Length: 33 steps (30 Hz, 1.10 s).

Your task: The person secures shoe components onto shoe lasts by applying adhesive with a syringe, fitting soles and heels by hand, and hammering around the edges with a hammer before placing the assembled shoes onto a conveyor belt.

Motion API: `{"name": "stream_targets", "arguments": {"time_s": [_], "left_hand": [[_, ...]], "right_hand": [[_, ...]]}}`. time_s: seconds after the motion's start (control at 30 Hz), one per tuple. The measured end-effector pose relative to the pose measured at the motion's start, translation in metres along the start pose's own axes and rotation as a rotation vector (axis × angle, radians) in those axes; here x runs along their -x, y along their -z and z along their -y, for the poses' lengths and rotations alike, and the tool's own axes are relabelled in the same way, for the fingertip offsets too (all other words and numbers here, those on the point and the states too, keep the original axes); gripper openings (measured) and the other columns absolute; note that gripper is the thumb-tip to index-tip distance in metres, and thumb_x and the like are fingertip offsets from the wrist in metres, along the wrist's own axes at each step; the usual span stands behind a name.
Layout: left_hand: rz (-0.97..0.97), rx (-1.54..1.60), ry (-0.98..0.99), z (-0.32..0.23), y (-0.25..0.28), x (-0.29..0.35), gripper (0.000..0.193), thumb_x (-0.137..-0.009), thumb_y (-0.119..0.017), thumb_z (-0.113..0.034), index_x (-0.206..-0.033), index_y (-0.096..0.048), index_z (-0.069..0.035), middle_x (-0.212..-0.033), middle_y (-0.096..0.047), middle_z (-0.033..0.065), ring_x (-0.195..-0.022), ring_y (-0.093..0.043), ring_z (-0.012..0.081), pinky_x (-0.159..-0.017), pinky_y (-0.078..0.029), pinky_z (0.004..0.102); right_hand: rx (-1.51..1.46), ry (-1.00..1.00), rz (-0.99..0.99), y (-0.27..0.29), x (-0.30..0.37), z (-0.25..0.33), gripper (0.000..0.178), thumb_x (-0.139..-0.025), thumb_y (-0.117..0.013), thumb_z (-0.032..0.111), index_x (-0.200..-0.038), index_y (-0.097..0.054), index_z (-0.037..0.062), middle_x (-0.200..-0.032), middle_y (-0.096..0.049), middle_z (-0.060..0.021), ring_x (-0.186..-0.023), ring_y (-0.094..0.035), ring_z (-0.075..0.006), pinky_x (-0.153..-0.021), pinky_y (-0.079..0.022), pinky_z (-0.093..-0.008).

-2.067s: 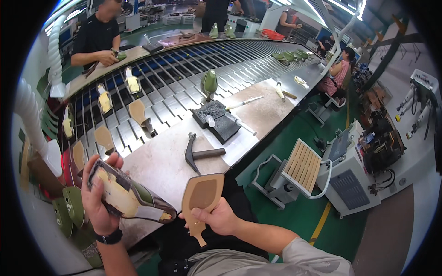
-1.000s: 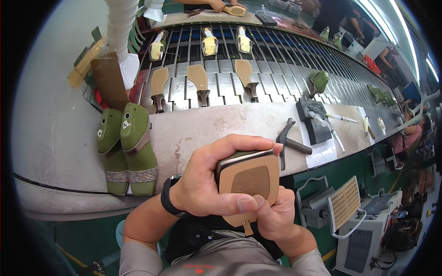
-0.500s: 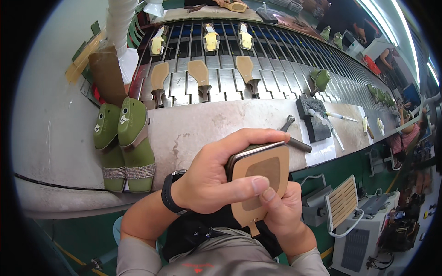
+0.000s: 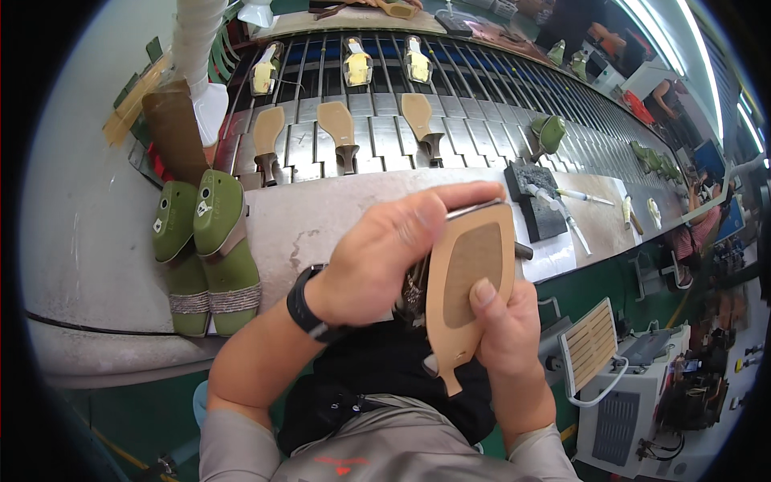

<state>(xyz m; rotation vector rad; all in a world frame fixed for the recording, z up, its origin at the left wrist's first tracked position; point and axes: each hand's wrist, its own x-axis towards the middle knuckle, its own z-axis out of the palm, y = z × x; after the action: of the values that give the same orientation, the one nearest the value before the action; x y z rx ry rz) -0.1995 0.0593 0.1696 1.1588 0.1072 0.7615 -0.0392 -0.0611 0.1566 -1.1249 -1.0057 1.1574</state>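
Note:
A sandal with a tan sole (image 4: 472, 241) is tilted up between my hands, its underside toward me. The sole bears a darker brown oval patch. My left hand (image 4: 377, 253) is closed round the sandal's far left edge, with fingers along the top; part of its grip is hidden behind the sole. My right hand (image 4: 510, 325) grips the right side, thumb pressed flat on the brown patch. A glittery strap (image 4: 414, 291) shows behind the sole next to my left palm. Beyond the sandal, a dark tool handle (image 4: 524, 251) sticks out on the bench.
Two green sandals with glittery straps (image 4: 229, 257) stand at the left of the bench (image 4: 297, 209). Heeled tan soles (image 4: 336, 124) and yellow-topped shoe parts (image 4: 357, 64) lie on the slatted conveyor. At right are a dark block (image 4: 530, 217), syringe-like tubes (image 4: 586, 197) and a green shoe (image 4: 549, 135).
The sandal has turned more upright and shifted slightly right. My left thumb has come off the sole's face, baring more of the brown patch. My view has shifted slightly.

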Motion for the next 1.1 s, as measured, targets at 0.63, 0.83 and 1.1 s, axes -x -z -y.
{"name": "stream_targets", "arguments": {"time_s": [0.63, 0.83, 1.1], "left_hand": [[0.004, 0.111, -0.022, 0.015, 0.025, -0.033, 0.056, -0.117, -0.044, -0.035, -0.158, -0.044, 0.003, -0.137, -0.066, 0.0125, -0.125, -0.064, 0.0157, -0.111, -0.05, 0.032], [0.025, 0.112, -0.009, 0.015, 0.02, -0.029, 0.055, -0.117, -0.044, -0.032, -0.158, -0.043, 0.005, -0.141, -0.064, 0.0142, -0.129, -0.061, 0.0174, -0.114, -0.047, 0.0339], [0.103, 0.236, 0.041, 0.024, 0.006, 0.004, 0.056, -0.112, -0.05, -0.017, -0.16, -0.035, 0.009, -0.161, -0.048, 0.0223, -0.153, -0.043, 0.0297, -0.129, -0.031, 0.0425]], "right_hand": [[-0.339, -0.086, 0.161, 0.03, -0.045, -0.005, 0.037, -0.112, -0.054, 0.025, -0.123, -0.065, -0.0087, -0.102, -0.077, -0.017, -0.079, -0.077, -0.0204, -0.071, -0.065, -0.0317], [-0.342, -0.078, 0.193, 0.038, -0.042, -0.009, 0.046, -0.11, -0.056, 0.031, -0.128, -0.06, -0.012, -0.101, -0.076, -0.0216, -0.073, -0.077, -0.0258, -0.063, -0.067, -0.0359], [-0.311, 0.086, 0.121, 0.077, -0.002, -0.046, 0.084, -0.099, -0.063, 0.059, -0.144, -0.05, -0.0107, -0.12, -0.072, -0.027, -0.071, -0.077, -0.0278, -0.053, -0.066, -0.0341]]}}
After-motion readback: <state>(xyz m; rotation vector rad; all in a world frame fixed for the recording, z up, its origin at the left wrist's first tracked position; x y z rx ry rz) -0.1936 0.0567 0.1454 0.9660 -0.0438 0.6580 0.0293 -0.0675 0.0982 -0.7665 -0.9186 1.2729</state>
